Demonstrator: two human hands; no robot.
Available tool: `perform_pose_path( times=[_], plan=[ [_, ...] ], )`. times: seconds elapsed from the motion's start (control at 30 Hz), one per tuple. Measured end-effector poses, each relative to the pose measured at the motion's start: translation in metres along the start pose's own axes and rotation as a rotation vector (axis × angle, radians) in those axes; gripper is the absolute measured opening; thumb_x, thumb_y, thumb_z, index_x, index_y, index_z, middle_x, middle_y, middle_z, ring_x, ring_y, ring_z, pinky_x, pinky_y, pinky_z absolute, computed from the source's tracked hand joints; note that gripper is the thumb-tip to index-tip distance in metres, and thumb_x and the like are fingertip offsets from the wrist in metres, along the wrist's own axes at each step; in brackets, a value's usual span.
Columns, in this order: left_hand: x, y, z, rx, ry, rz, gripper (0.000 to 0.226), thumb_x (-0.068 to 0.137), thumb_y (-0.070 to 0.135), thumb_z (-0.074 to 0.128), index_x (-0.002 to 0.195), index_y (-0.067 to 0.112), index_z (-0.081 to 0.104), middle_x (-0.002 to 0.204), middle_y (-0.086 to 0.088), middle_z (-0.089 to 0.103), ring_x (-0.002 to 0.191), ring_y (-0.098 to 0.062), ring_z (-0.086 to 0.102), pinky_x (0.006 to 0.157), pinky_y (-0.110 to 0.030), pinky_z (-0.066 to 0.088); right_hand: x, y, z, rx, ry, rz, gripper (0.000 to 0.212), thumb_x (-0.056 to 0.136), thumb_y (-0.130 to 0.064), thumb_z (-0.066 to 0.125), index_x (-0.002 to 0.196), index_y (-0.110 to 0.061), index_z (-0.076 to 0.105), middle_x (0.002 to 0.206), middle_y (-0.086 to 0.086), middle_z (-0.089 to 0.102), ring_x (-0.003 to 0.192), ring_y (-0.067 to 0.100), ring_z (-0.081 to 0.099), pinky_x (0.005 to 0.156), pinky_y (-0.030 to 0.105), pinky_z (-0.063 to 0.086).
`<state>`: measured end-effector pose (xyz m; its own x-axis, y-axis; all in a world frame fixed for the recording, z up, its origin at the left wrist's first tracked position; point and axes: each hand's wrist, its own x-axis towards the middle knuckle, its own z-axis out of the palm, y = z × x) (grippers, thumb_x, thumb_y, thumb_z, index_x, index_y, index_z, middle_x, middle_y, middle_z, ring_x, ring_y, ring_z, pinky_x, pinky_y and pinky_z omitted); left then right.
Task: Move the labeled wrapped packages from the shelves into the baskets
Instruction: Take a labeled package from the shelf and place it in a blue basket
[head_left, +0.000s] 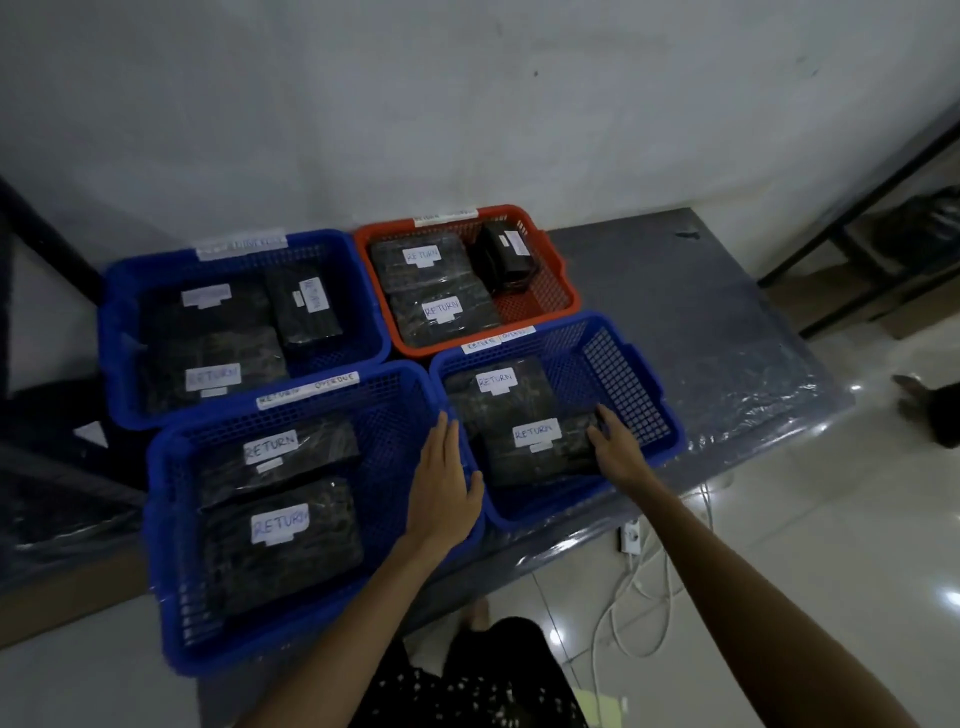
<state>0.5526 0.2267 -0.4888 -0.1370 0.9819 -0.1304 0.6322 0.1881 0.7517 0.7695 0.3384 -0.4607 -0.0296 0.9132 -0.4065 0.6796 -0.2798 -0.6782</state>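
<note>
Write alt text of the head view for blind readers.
The right hand touches a wrapped package labeled RETURN in the near right blue basket; the left hand lies on the adjoining rims. Three other baskets hold packages.

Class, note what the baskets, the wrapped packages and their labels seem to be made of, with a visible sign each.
The blue mesh baskets and the orange mesh basket look like moulded plastic, fairly matt: even colour, regular grid holes. The dark wrapped packages seem covered in glossy clear film: wrinkles, glints. The white RETURN labels look like matt paper with handwriting.
</note>
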Motion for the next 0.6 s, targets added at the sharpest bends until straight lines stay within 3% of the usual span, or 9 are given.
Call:
perform_pose_path(
  times=[0.27,0.47,0.6],
  plan=[
    [0.003,0.008,0.041,0.150,0.078,-0.101,0.080,0.096,0.029,0.046,0.147,0.009,-0.011,0.152,0.001,-0.030,0.140,-0.014,-0.019,0.115,-0.031,0.001,0.025,0.013,0.013,-0.140,-0.169,-0.073,0.041,0.099,-0.012,0.040,0.138,-0.001,0.037,0.138,0.017,0.044,0.127,0.030,0.042,0.106,0.034,0.031],
    [0.005,0.012,0.053,0.258,0.123,-0.167,0.081,0.095,0.028,0.048,0.146,0.008,-0.011,0.154,-0.005,-0.023,0.142,-0.020,-0.013,0.115,-0.038,0.006,0.041,0.022,0.010,-0.141,-0.270,-0.080,0.040,0.097,-0.012,0.045,0.136,-0.004,0.040,0.134,0.017,0.046,0.122,0.029,0.046,0.104,0.037,0.036],
    [0.005,0.018,0.057,0.279,0.148,-0.211,0.078,0.096,0.030,0.045,0.147,0.007,-0.009,0.154,-0.003,-0.023,0.143,-0.023,-0.006,0.116,-0.038,0.005,0.048,0.025,0.009,-0.141,-0.261,-0.080,0.032,0.096,-0.008,0.046,0.128,-0.002,0.049,0.125,0.016,0.056,0.113,0.029,0.053,0.090,0.027,0.039]
  ],
)
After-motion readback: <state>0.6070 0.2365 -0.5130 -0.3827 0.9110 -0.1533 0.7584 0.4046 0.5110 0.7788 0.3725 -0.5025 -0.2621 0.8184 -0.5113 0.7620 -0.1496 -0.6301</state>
